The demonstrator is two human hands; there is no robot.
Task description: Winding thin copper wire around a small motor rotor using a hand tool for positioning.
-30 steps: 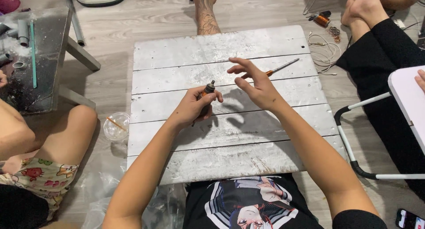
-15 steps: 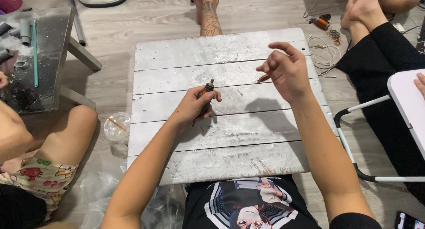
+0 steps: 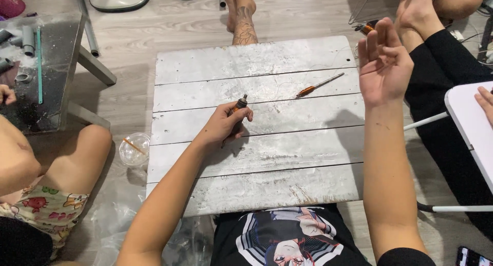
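Whitewashed plank board (image 3: pixel 267 184); left hand (image 3: pixel 223 124) at centre, fingers closed around a small dark-tipped orange tool (image 3: pixel 239 104); orange-handled screwdriver (image 3: pixel 318 84) lies beyond, towards the far right edge; right hand (image 3: pixel 384 65) over the right edge, fingers spread, empty.

Left hand (image 3: pixel 222 124) grips small tool (image 3: pixel 239 104) on white board (image 3: pixel 267 186); right hand (image 3: pixel 384 65) raised, empty.
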